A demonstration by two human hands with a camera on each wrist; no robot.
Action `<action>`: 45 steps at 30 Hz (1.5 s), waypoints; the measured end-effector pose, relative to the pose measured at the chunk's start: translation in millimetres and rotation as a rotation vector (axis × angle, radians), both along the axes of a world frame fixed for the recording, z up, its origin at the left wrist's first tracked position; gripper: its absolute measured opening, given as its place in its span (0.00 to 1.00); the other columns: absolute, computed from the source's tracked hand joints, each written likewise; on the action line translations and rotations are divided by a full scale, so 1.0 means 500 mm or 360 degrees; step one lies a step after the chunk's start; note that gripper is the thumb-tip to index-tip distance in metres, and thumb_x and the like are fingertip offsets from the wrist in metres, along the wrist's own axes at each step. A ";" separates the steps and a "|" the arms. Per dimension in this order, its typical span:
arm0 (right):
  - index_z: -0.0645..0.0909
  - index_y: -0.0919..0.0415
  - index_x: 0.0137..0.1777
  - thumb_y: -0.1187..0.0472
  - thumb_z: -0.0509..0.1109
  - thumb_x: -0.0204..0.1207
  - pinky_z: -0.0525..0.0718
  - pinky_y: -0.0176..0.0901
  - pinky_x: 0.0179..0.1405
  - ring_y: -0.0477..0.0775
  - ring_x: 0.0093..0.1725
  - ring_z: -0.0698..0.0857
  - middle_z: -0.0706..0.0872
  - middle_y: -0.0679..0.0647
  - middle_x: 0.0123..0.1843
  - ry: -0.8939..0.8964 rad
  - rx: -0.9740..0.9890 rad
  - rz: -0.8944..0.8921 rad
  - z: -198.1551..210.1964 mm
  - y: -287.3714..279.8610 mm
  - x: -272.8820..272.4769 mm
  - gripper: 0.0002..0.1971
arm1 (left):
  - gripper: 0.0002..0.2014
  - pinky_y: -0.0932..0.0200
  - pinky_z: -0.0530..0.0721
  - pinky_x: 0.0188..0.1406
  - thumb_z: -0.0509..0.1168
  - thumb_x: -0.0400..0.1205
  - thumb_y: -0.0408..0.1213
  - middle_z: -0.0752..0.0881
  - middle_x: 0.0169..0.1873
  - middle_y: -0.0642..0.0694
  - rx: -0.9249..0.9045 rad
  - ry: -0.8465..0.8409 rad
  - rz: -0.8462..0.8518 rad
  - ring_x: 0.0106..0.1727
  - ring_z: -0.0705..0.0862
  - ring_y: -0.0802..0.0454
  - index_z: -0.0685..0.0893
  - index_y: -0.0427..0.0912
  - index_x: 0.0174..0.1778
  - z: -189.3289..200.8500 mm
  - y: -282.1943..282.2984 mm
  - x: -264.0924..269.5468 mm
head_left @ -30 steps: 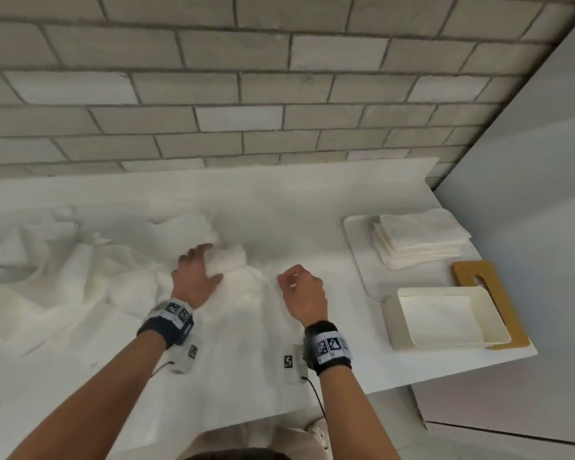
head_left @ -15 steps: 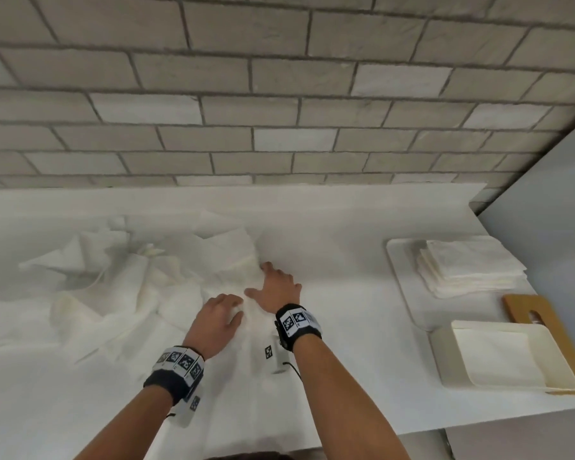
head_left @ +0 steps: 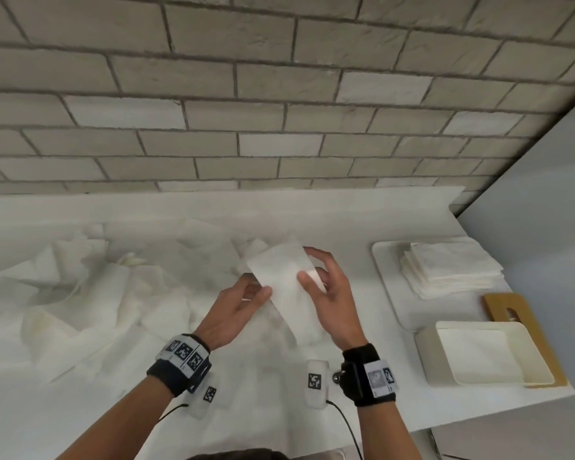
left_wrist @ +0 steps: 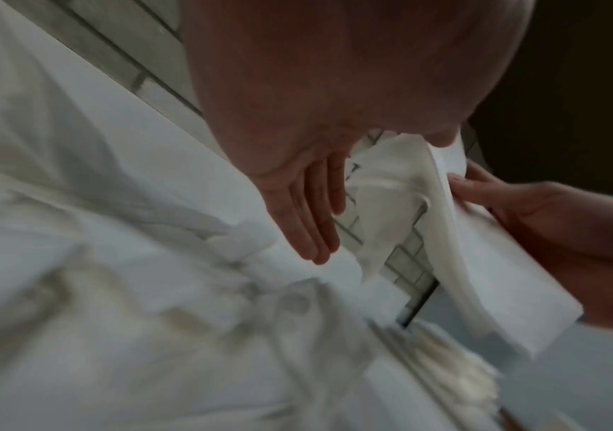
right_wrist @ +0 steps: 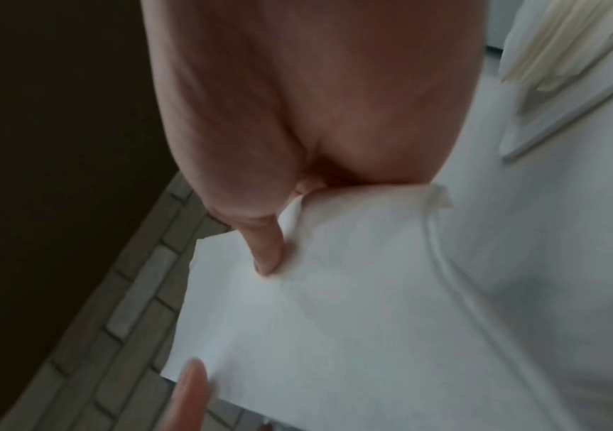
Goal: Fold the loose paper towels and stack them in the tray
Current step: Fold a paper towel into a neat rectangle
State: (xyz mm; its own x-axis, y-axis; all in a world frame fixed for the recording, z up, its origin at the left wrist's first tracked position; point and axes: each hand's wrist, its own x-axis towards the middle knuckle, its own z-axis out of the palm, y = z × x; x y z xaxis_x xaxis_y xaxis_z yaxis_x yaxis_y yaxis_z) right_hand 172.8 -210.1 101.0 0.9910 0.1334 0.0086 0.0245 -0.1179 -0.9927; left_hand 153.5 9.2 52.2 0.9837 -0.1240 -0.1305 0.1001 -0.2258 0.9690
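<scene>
While the loose paper towels (head_left: 90,290) lie in a crumpled heap on the left half of the white bench (head_left: 346,220), one sheet (head_left: 284,283) has come up off it since a moment ago: half a second back both hands were flat on the pile, now they hold a single towel in the air over the bench middle. The left hand (head_left: 236,313) pinches the sheet's left edge with thumb on top; the left wrist view shows its fingers fairly straight beneath. The right hand (head_left: 329,300) grips the right side, thumb pressed on the near face, fingers wrapped behind. The sheet looks flat and partly doubled, tilted, with its lower end hanging toward the bench; how many layers, can't tell.

So: picking is done, and folding of this sheet seems underway in mid-air rather than on the surface. It likely needs one more fold to match the others.

Further right, well apart from the hands, the flat white tray (head_left: 389,293) carries a neat stack of folded towels (head_left: 452,267) at its far end. In front of it sits a cream box (head_left: 485,356) on a wooden board (head_left: 505,303), untouched. Plenty of towels remain in the heap, so the task is far from finished.
</scene>
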 end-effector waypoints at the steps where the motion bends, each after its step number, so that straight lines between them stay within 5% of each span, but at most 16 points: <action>1: 0.78 0.43 0.80 0.62 0.72 0.91 0.93 0.56 0.56 0.60 0.58 0.95 0.96 0.55 0.58 0.0018 0.0062 -0.0003 0.013 -0.009 -0.008 0.22 | 0.28 0.47 0.88 0.69 0.66 0.85 0.67 0.91 0.65 0.57 -0.0141 0.0001 -0.0062 0.67 0.89 0.57 0.77 0.55 0.76 0.016 -0.021 0.008; 4: 0.74 0.42 0.83 0.62 0.72 0.91 0.94 0.63 0.55 0.64 0.58 0.94 0.95 0.58 0.61 0.0064 0.0141 -0.0056 0.005 -0.032 -0.032 0.24 | 0.29 0.51 0.88 0.67 0.71 0.89 0.43 0.88 0.70 0.54 -0.0577 -0.0078 0.0005 0.73 0.86 0.50 0.68 0.52 0.84 0.059 -0.075 0.022; 7: 0.77 0.51 0.78 0.64 0.74 0.90 0.92 0.59 0.54 0.62 0.59 0.94 0.93 0.58 0.62 0.0043 0.0133 -0.0159 -0.036 -0.057 -0.055 0.20 | 0.36 0.45 0.92 0.55 0.76 0.84 0.28 0.90 0.59 0.42 -0.0638 -0.0197 0.0071 0.58 0.91 0.43 0.68 0.53 0.85 0.068 -0.100 0.027; 11: 0.84 0.61 0.65 0.67 0.77 0.87 0.89 0.56 0.57 0.58 0.62 0.92 0.91 0.53 0.63 -0.0006 0.0038 -0.0220 -0.086 -0.084 -0.078 0.10 | 0.25 0.49 0.88 0.65 0.78 0.83 0.29 0.88 0.61 0.50 -0.0387 -0.0406 0.0110 0.65 0.87 0.51 0.82 0.50 0.73 0.042 -0.109 0.027; 14: 0.81 0.55 0.72 0.65 0.79 0.86 0.93 0.65 0.56 0.61 0.63 0.93 0.92 0.55 0.64 0.0045 0.0109 -0.0244 -0.091 -0.086 -0.091 0.18 | 0.14 0.40 0.85 0.71 0.77 0.85 0.31 0.90 0.64 0.50 -0.0277 -0.0424 0.0058 0.68 0.87 0.47 0.89 0.47 0.65 0.030 -0.118 0.023; 18: 0.79 0.50 0.78 0.62 0.79 0.86 0.92 0.62 0.61 0.58 0.67 0.91 0.91 0.52 0.70 0.0001 0.0089 -0.0288 -0.089 -0.074 -0.094 0.23 | 0.16 0.47 0.84 0.73 0.79 0.84 0.36 0.91 0.65 0.55 -0.0175 -0.0340 -0.0050 0.71 0.87 0.51 0.90 0.50 0.67 0.016 -0.135 0.013; 21: 0.83 0.52 0.72 0.60 0.80 0.85 0.90 0.65 0.64 0.55 0.65 0.90 0.91 0.46 0.66 -0.0004 0.0012 -0.0386 -0.105 -0.069 -0.086 0.17 | 0.17 0.57 0.84 0.70 0.81 0.81 0.37 0.91 0.63 0.57 -0.0139 -0.0295 -0.0012 0.68 0.88 0.54 0.90 0.51 0.65 0.008 -0.144 0.012; 24: 0.79 0.50 0.76 0.60 0.81 0.84 0.92 0.54 0.61 0.53 0.61 0.92 0.93 0.45 0.62 0.0111 0.0147 -0.0416 -0.110 -0.062 -0.080 0.23 | 0.14 0.61 0.84 0.64 0.81 0.81 0.38 0.93 0.58 0.55 -0.0095 -0.0282 0.0014 0.63 0.89 0.53 0.91 0.50 0.61 0.002 -0.143 0.016; 28: 0.86 0.57 0.62 0.65 0.79 0.85 0.90 0.54 0.59 0.51 0.59 0.92 0.92 0.48 0.60 0.0010 0.0128 -0.0554 -0.125 -0.062 -0.078 0.09 | 0.09 0.56 0.87 0.62 0.80 0.83 0.37 0.94 0.54 0.53 -0.0102 -0.0213 0.0010 0.58 0.91 0.54 0.93 0.49 0.57 -0.004 -0.135 0.024; 30: 0.90 0.55 0.56 0.66 0.81 0.83 0.89 0.49 0.63 0.49 0.65 0.90 0.88 0.47 0.68 -0.0025 0.0108 -0.0647 -0.132 -0.062 -0.078 0.07 | 0.06 0.50 0.87 0.55 0.80 0.82 0.42 0.94 0.47 0.50 -0.0086 -0.0113 0.0053 0.50 0.91 0.54 0.94 0.48 0.53 -0.009 -0.129 0.026; 32: 0.91 0.50 0.52 0.64 0.84 0.80 0.86 0.39 0.66 0.47 0.72 0.86 0.81 0.45 0.73 -0.0077 0.0015 -0.0708 -0.131 -0.067 -0.077 0.08 | 0.13 0.48 0.84 0.49 0.80 0.81 0.52 0.92 0.40 0.48 -0.0041 -0.0047 0.0034 0.42 0.87 0.52 0.93 0.45 0.47 -0.023 -0.119 0.029; 36: 0.84 0.56 0.54 0.64 0.78 0.86 0.87 0.51 0.59 0.53 0.59 0.92 0.92 0.47 0.55 -0.0088 0.0077 -0.0614 -0.124 -0.087 -0.073 0.05 | 0.32 0.35 0.88 0.64 0.75 0.80 0.64 0.90 0.43 0.43 -0.0089 -0.0001 -0.0053 0.47 0.87 0.47 0.90 0.30 0.47 -0.037 -0.090 0.036; 38: 0.81 0.55 0.54 0.60 0.77 0.88 0.87 0.53 0.52 0.56 0.52 0.93 0.93 0.50 0.49 -0.0056 0.0083 -0.0563 -0.115 -0.092 -0.071 0.07 | 0.31 0.39 0.89 0.69 0.71 0.86 0.60 0.90 0.46 0.38 -0.0165 0.0018 -0.0090 0.52 0.87 0.48 0.90 0.27 0.52 -0.019 -0.088 0.038; 41: 0.80 0.54 0.51 0.57 0.79 0.86 0.89 0.60 0.55 0.54 0.52 0.94 0.95 0.51 0.50 -0.0056 0.0117 -0.0562 -0.093 -0.087 -0.068 0.09 | 0.18 0.50 0.91 0.65 0.63 0.90 0.50 0.94 0.56 0.37 -0.0223 -0.0010 -0.0084 0.61 0.92 0.47 0.94 0.44 0.58 0.020 -0.104 0.034; 45: 0.80 0.66 0.45 0.68 0.81 0.82 0.89 0.53 0.67 0.58 0.67 0.93 0.93 0.54 0.69 -0.0106 0.0333 -0.0499 -0.053 -0.087 -0.062 0.11 | 0.20 0.45 0.89 0.48 0.59 0.95 0.48 0.91 0.42 0.48 -0.0171 -0.0173 -0.0025 0.44 0.87 0.48 0.90 0.38 0.50 0.048 -0.130 0.040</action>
